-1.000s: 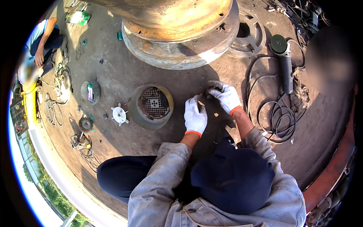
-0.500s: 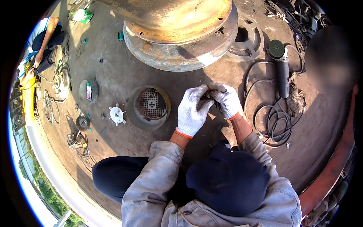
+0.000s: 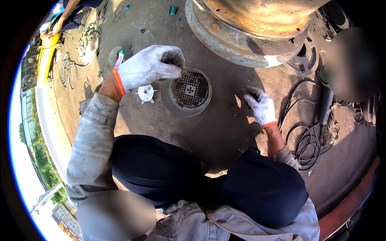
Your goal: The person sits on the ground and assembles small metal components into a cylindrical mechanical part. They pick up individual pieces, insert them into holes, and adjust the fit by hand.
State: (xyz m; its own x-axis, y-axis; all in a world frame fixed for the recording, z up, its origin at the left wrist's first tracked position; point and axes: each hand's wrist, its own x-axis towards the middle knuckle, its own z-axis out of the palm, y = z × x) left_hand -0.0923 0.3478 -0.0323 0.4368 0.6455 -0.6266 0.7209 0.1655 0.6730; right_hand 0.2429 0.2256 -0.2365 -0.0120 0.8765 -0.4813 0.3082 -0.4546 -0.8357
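My left hand (image 3: 155,66), in a white knit glove with an orange cuff, is raised at the left with its fingers curled into a pinch; what they hold, if anything, does not show. Just below and right of it stands a round metal ring (image 3: 168,100) with a dirty square-holed grid (image 3: 185,89) inside. A white spoked plastic wheel (image 3: 146,94) lies under the left wrist. My right hand (image 3: 262,107), gloved alike with darkened fingertips, hovers low over the ground near my right knee, fingers stretched out and apart, nothing visible in them.
Large rusty wheel rims (image 3: 241,44) stand ahead, a slotted disc (image 3: 307,60) beside them. To the right lie an angle grinder (image 3: 325,105), partly hidden by a blur, and a coiled black cable (image 3: 307,146). A person (image 3: 66,18) works beside a yellow cylinder (image 3: 48,60) at far left.
My hands, together in front of me half a second ago, have parted: the left went up and left past the ring, the right down and right. The view has shifted.
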